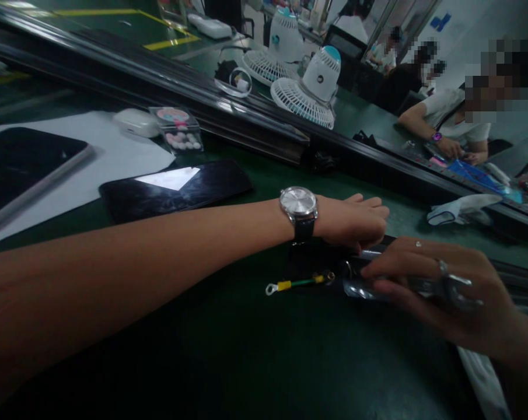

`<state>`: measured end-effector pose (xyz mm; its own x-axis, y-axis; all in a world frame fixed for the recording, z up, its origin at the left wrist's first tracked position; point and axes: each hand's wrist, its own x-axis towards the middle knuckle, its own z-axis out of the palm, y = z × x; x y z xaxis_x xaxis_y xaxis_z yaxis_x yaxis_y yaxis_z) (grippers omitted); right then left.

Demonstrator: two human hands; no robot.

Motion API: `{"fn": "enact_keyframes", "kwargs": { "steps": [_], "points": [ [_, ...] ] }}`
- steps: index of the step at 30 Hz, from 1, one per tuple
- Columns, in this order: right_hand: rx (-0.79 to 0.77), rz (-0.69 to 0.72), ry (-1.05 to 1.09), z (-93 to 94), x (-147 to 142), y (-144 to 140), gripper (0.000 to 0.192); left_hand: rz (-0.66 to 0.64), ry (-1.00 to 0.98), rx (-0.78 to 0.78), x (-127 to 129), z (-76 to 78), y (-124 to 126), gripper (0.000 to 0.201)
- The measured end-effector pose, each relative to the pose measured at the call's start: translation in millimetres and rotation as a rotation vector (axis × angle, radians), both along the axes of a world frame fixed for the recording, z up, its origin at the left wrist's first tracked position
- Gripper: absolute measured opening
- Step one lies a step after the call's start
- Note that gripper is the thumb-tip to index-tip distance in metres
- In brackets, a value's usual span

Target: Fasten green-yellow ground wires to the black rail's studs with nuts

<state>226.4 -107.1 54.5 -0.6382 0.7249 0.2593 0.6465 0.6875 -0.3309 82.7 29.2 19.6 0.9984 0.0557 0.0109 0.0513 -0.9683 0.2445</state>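
My right hand is closed round an open-end wrench, whose silvery jaws stick out past the fingers. A shiny metal part lies under its fingertips, blurred. My left hand, with a watch on the wrist, bends over a dark bar, its thumb tucked low against it; the fingers' undersides are hidden. Between the hands and my forearm lies a short green wire with yellow-sleeved ring terminals. One terminal sits at a small bolt on the bar, and the other end points left, free.
Behind my forearm lie a phone, a tablet on white paper, an earbud case and a box of pink-and-white sweets. A metal rail crosses behind them. Two white fans and a seated co-worker are beyond.
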Motion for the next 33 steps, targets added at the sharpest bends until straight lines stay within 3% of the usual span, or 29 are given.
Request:
{"fn": "enact_keyframes", "kwargs": {
  "steps": [5,13,19,21,25,28,33],
  "points": [
    [0.075,-0.19,0.026,-9.9,-11.3,-2.7,0.007,0.002,0.0,-0.014,1.3,-3.2,2.6,0.011],
    [0.137,-0.212,0.059,-19.0,-22.6,-1.0,0.012,-0.003,-0.002,0.0,0.2,-2.5,2.2,0.008],
    [0.09,-0.138,0.042,-24.2,-24.3,-2.5,0.005,-0.01,-0.032,-0.026,0.0,-4.1,3.0,0.007],
    [0.032,-0.029,-0.032,-20.0,-19.2,-1.0,0.003,-0.005,-0.041,-0.035,0.0,-4.7,3.2,0.008],
    [-0.087,0.175,-0.163,-5.8,-4.7,2.6,0.019,0.001,-0.029,-0.023,1.6,-7.6,4.3,0.01],
    [-0.089,0.102,-0.055,-1.8,0.0,1.9,0.016,-0.009,-0.041,0.002,3.8,-11.4,6.6,0.008],
    [-0.042,-0.065,0.02,-10.6,-5.6,-1.2,0.005,-0.025,-0.053,-0.004,3.1,-12.2,8.4,0.007]
  ]
}}
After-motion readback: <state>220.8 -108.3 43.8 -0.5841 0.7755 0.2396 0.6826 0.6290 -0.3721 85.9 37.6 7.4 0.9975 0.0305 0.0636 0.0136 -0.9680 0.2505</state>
